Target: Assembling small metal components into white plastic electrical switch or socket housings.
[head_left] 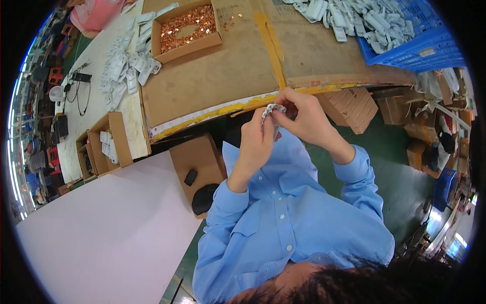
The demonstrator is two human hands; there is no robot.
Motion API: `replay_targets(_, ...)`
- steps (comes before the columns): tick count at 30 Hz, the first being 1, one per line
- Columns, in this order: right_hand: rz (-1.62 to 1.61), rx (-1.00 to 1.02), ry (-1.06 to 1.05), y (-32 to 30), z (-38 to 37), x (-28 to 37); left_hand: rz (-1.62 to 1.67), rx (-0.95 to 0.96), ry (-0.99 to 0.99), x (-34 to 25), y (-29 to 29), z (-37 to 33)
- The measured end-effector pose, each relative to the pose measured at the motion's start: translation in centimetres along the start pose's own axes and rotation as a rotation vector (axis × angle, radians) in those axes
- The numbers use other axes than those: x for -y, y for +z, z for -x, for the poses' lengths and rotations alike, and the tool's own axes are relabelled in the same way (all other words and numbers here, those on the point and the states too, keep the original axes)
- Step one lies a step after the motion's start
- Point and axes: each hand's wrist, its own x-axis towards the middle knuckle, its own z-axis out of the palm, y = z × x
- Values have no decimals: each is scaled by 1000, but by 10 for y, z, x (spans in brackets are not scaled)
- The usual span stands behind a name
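In front of my chest, just off the table's front edge, my left hand (254, 144) is closed around a small white plastic housing (274, 108). The fingers of my right hand (310, 120) are pinched together at the upper end of that housing. Whatever lies between the right fingertips is too small and covered to make out. Beyond my hands, a cardboard box (194, 50) holds many small copper-coloured metal pieces (182, 31). Similar white plastic housings (121, 71) lie heaped left of this box.
A blue plastic crate (422, 54) with more white housings (349, 17) spilling beside it stands at the far right. Yellow tape edges the cardboard-covered table (238, 55). A small cardboard box (121, 139) sits at left. Nearer me, a carton (185, 157) bears a black object (191, 177).
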Motion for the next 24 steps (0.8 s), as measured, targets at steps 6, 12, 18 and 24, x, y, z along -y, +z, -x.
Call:
replay_targets(6, 80, 17, 7, -1, -2, 0, -28, -13, 19, 1, 1, -1)
replay_targets(12, -28, 8, 35, 5, -3, -5, 20, -37, -19, 10, -2, -2)
replay_targets(18, 3, 72, 41, -1, -6, -3, 59, -12, -24, 19, -2, -4)
replay_targets(24, 20, 53, 20, 3, -9, -7, 44, 8, -29, 20, -3, -6)
